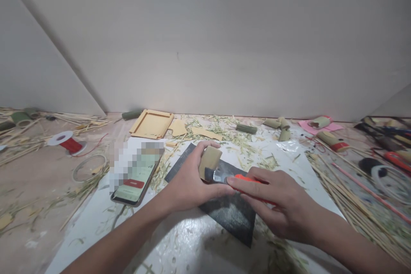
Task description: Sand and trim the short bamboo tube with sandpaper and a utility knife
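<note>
Near the centre of the frame, the left hand (189,180) is wrapped around a short bamboo piece (211,157), dull tan-green, smooth and rounded. The piece sits upright and slightly tilted between thumb and fingers, its upper face exposed above the thumb. Just right of it, the right hand (279,199) is closed around an orange-handled cutter (243,178), whose bright metal neck and dark tip meet the lower side of the bamboo. Thus the bamboo lies inside the left hand's curve and to the left of the right hand's fingertips.

Beneath both hands lies a matt, dark rectangular sheet (233,222), dusted with pale powder, over a glossy white sheet (173,244). Thin, curled green-yellow shavings (268,161) litter the surface. At centre left rests a flat, glassy phone (138,180); farther left stands a white-flanged spool of red thread (71,143). A square, shallow yellow tray (152,125) sits above the phone; slender, straight wooden sticks (349,199) fan across the lower right.
</note>
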### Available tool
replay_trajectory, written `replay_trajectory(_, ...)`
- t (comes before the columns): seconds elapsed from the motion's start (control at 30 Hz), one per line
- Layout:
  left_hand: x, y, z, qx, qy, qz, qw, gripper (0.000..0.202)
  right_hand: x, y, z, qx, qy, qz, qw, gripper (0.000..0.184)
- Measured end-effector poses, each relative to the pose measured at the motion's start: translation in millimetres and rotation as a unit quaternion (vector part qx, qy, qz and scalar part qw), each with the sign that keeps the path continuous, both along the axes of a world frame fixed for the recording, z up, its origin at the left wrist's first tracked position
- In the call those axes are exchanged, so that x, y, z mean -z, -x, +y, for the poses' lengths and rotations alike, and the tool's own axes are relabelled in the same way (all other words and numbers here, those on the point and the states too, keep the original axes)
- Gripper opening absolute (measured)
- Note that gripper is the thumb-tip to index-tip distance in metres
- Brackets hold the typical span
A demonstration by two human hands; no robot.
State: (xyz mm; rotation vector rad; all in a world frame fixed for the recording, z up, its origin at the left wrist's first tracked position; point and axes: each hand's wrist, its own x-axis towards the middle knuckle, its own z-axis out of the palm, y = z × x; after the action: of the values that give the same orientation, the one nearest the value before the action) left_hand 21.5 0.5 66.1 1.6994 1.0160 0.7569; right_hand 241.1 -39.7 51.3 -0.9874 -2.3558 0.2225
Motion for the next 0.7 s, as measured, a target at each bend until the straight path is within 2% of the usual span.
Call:
replay_trajectory(0.17,1.0,0.4,2.4,-0.001,-0.016,-0.001,1.000,0.056,2.9,0.0,0.0,0.004,-0.019,-0.003,1.000,0.043)
replay_trajectory(0.43,-1.1,-2.0,1.0,-0.035,-0.003,0.008,0.999,0.057,3.2,3.0,-1.0,0.029,-0.063,-0.025,0.997,0.039)
replay_trajectory(0.6,4.0,-7.0,-3.4,-0.063,0.004,-0.020,0.998,0.042,4.5,2.7,3.0,0.034,-0.067,-0.007,0.997,0.037)
replay_trajectory(0.7,6.1,-9.1,-4.5,-0.066,0.008,-0.030,0.997,0.042,3.9,2.8,4.3,0.035,-0.070,-0.005,0.997,0.036)
